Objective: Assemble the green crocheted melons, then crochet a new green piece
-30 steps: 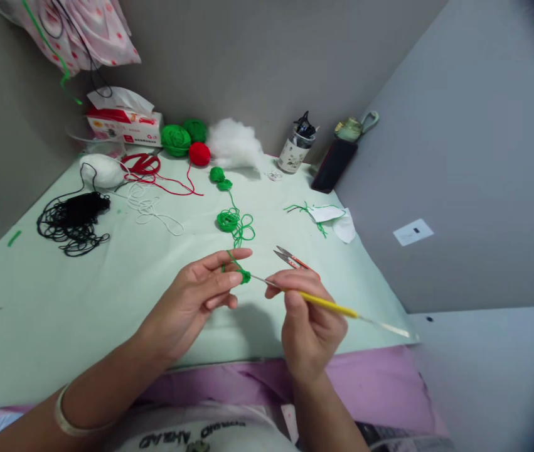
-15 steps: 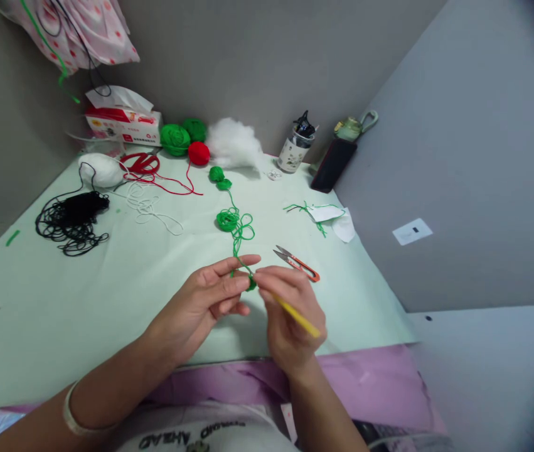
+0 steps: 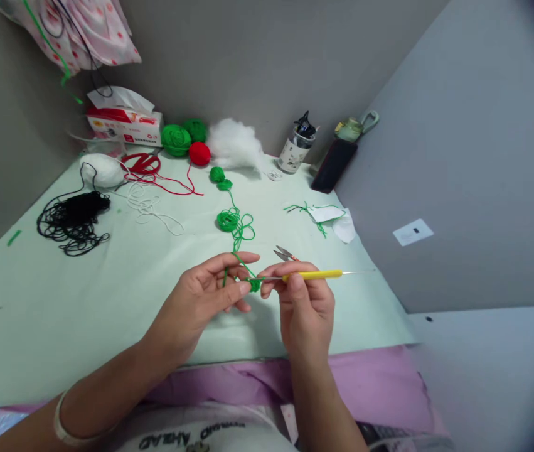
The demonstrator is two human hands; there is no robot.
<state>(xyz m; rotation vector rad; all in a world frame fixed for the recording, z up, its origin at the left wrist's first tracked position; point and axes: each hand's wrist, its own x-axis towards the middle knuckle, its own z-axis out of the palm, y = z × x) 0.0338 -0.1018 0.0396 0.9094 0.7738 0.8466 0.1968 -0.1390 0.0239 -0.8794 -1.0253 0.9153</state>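
Between thumb and fingers, my left hand (image 3: 214, 285) pinches a small green crochet piece (image 3: 255, 285), its index finger stretched out with green yarn (image 3: 243, 260) running over it. My right hand (image 3: 307, 307) grips a crochet hook (image 3: 318, 275) by its yellow handle. The hook lies nearly level, its metal tip at the crochet piece, and a thin metal end sticks out to the right. From my left hand the yarn leads up to a loose green coil (image 3: 228, 220) on the table. Thread snips (image 3: 284, 253) lie just beyond my right hand, their handles partly hidden.
Black yarn (image 3: 76, 216), a white yarn ball (image 3: 101, 170) and red scissors (image 3: 142, 164) lie at left. Behind are a tissue box (image 3: 125, 129), green balls (image 3: 176, 139), a red ball (image 3: 199, 153) and white stuffing (image 3: 234, 145). A pen cup (image 3: 295, 150) and phone (image 3: 335, 165) stand back right.
My right hand has turned the crochet hook from slanting down toward me to nearly level, pointing left. The hand now covers the snips' handles. My left hand keeps hold of the crochet piece.
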